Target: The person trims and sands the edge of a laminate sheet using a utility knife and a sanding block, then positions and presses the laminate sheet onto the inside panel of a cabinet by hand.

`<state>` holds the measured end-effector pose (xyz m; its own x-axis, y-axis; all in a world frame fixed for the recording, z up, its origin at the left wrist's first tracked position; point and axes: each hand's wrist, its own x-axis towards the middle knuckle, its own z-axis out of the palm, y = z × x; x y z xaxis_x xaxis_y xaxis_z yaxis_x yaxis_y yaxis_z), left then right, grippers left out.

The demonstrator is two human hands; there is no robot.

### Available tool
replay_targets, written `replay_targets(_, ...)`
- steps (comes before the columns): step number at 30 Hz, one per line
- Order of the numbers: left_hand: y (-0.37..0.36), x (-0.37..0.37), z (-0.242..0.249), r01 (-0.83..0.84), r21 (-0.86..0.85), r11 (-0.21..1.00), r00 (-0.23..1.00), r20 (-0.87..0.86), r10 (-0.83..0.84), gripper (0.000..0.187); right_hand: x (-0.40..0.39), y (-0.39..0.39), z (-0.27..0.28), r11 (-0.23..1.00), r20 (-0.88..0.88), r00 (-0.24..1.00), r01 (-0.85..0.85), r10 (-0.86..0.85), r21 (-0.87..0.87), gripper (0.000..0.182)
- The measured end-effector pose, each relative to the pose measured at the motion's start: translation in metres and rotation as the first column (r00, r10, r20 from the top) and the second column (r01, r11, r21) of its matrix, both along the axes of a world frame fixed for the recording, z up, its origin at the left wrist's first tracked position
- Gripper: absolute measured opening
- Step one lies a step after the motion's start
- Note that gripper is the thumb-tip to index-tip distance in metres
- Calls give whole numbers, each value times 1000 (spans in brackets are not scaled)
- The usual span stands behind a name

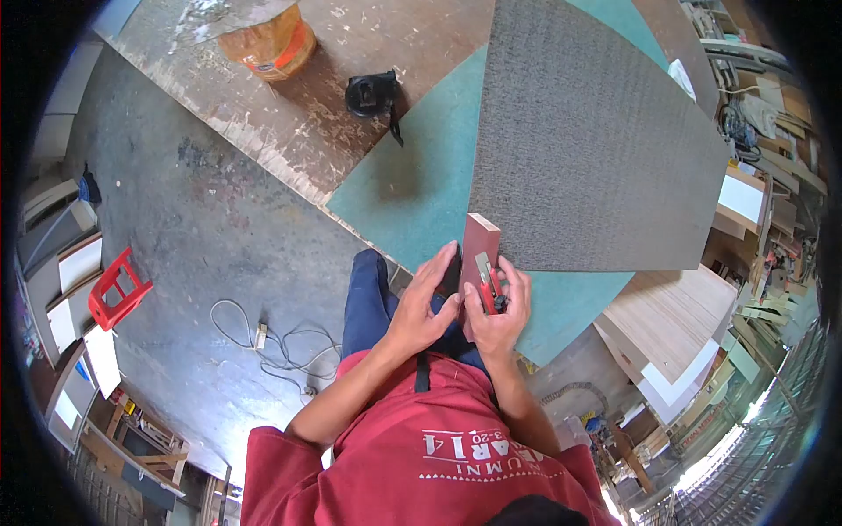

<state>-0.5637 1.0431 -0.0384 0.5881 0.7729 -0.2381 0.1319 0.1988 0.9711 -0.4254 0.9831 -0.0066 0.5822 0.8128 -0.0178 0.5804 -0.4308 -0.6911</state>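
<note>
Hands: left hand (425,302) half open, fingers spread and pointing up along the left side of 1 reddish-brown board (479,267); cannot tell if the thumb touches it. Right hand (502,317) curled round 1 red-handled metal tool (488,285), thumb on the near side, holding it against the board's face. Exact tool type unclear.

Board stands on its narrow side, long axis running away from the wearer, in front of the red shirt (421,438), near the edge of the bench (438,35).

On the bench: teal sheet (421,167), with 1 large grey textured panel (588,149) lying over it, its near left corner just beside the board. Black tape measure (370,94) left of the panel, strap reaching onto the teal sheet. Beyond it, 1 orange-brown container (270,48).

Floor (210,219), left: 1 red stool (120,289) and a loosely coiled cable (285,349). Right: stacked wood panels (671,320).
</note>
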Motion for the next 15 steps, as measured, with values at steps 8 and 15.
replay_targets(8, 1, 3, 3, 21, 42, 999, 999, -41, -19, 74, 12, -19, -1, 996, 35, 996, -79, 78, 33, 46)
replay_targets(15, 2, 3, -2, 55, 77, 996, 997, -55, -51, 73, 22, -20, 1, 999, -2, 999, -43, 43, -2, 43)
